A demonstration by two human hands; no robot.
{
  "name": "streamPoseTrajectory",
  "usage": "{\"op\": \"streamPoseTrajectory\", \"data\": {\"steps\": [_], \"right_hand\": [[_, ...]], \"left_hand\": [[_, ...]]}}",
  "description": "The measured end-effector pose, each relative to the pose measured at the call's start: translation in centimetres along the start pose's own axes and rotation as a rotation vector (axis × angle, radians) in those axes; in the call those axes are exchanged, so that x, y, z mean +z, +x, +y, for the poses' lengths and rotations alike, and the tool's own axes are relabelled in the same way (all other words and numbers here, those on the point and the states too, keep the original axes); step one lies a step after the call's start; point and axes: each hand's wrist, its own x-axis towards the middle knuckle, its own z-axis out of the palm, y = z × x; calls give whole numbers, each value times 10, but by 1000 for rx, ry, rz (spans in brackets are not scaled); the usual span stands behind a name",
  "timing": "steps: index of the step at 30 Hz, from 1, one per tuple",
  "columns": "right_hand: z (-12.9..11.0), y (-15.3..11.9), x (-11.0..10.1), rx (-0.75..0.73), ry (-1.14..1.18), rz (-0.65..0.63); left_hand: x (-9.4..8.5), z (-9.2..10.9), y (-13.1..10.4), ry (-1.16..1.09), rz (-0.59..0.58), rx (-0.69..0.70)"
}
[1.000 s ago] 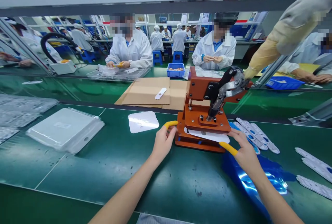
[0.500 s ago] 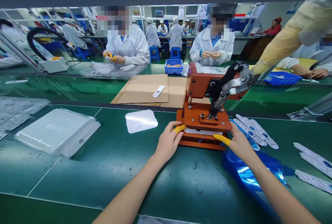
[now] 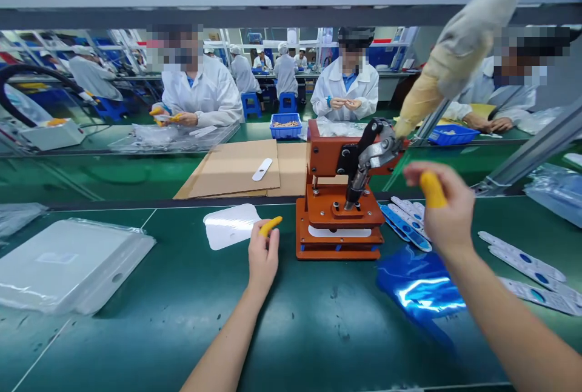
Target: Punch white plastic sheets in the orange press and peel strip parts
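Observation:
An orange hand press stands on the green bench, with a white strip lying between its plates. Left of the press is my left hand, a yellow finger cot on one finger. Its fingers are apart and hover at the right edge of some white sheets; whether they touch is unclear. Raised in the air right of the press, my right hand is slightly blurred and empty, fingers apart, with a yellow cot too. Above it slants the cloth-wrapped press lever, apart from the hand.
Printed white-and-blue strips and blue film lie on the right. A plastic-wrapped pack is at left. Cardboard bearing a white strip lies behind. Co-workers in white coats sit opposite, near blue baskets.
Both hands have left the press: the left moved to the white sheets, the right rose toward the lever. The view has shifted. The white strip stays in the press.

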Motion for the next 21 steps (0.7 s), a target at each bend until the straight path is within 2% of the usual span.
{"op": "streamPoseTrajectory", "data": {"steps": [1, 2, 3, 5, 7, 9, 11, 12, 14, 16, 18, 21], "right_hand": [[-27, 20, 2, -92, 163, 67], [-53, 37, 5, -174, 303, 45], [-76, 49, 10, -198, 394, -27], [-106, 57, 22, -219, 493, -98], [-112, 45, 35, -338, 494, -85], [-101, 25, 44, -535, 419, -54], [-91, 16, 45, -650, 336, -87], [-90, 18, 43, -643, 342, -107], [-100, 36, 35, -500, 452, -165], [-118, 67, 29, -282, 615, -223], [-130, 102, 30, -26, 692, -256], [-132, 139, 42, 280, 656, -316]], "left_hand": [[-2, -3, 2, 1, 31, -35], [-3, -6, 3, 5, 54, -70], [-4, -9, 5, 12, 70, -104], [-6, -13, 7, 23, 84, -158], [-8, -15, 8, 27, 92, -162], [-9, -11, 5, 44, 84, -76], [-8, 0, 0, 82, 46, 126], [-6, 7, -3, 100, -4, 268], [3, 24, -7, 126, -159, 561], [17, 39, -7, 172, -310, 729], [31, 51, 1, 278, -384, 698], [46, 62, 19, 421, -480, 521]]}}
